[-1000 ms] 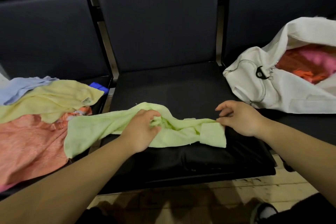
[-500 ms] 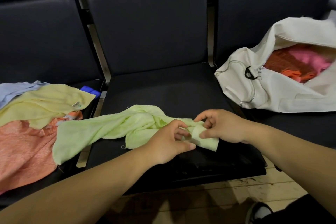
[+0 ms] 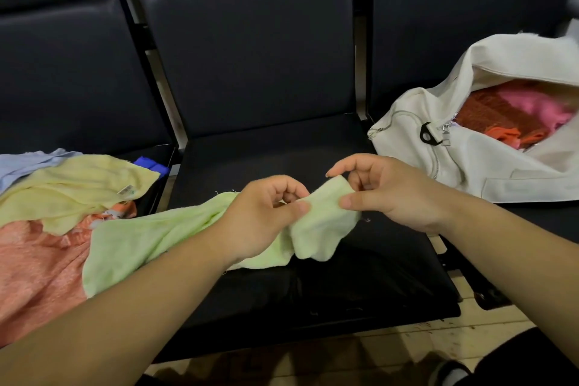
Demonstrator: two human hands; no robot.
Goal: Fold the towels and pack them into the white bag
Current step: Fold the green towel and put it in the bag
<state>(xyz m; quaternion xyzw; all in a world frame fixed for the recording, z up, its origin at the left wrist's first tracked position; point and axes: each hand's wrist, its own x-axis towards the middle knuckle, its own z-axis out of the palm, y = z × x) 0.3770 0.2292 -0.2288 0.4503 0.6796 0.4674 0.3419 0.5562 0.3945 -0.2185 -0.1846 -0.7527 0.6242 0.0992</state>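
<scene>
Two hands meet on one end of the green towel (image 3: 322, 223), over the front half of the middle seat (image 3: 282, 150). The left hand (image 3: 260, 213) pinches the cloth between its thumb and curled fingers. The right hand (image 3: 394, 194) nips the same end just beside it, with the thumb pressed on the near face, the fingers curled behind and the forefinger lifted over the top edge. Below the two grips the end hangs in a loose flap toward the seat's front.

The rest of the towel runs left under the left forearm, bunched and unfolded. It crosses the gap between the seats, and its far end lies on the orange towel (image 3: 34, 260) on the left seat (image 3: 78, 72).

A yellow towel (image 3: 72, 188) lies over the orange one, with a small label at its edge. A pale blue towel (image 3: 28, 160) sits behind it. A dark blue thing (image 3: 152, 165) peeks out by that seat's right edge; what it is cannot be told.

The bag (image 3: 470, 166) lies on the right seat, behind and to the right of the right hand, not touching it. Its zip is open and its mouth faces the camera. A pink towel (image 3: 532, 104) and a rust towel (image 3: 498, 113) lie inside. A shoe (image 3: 451, 373) shows on the floor (image 3: 407, 351) below.
</scene>
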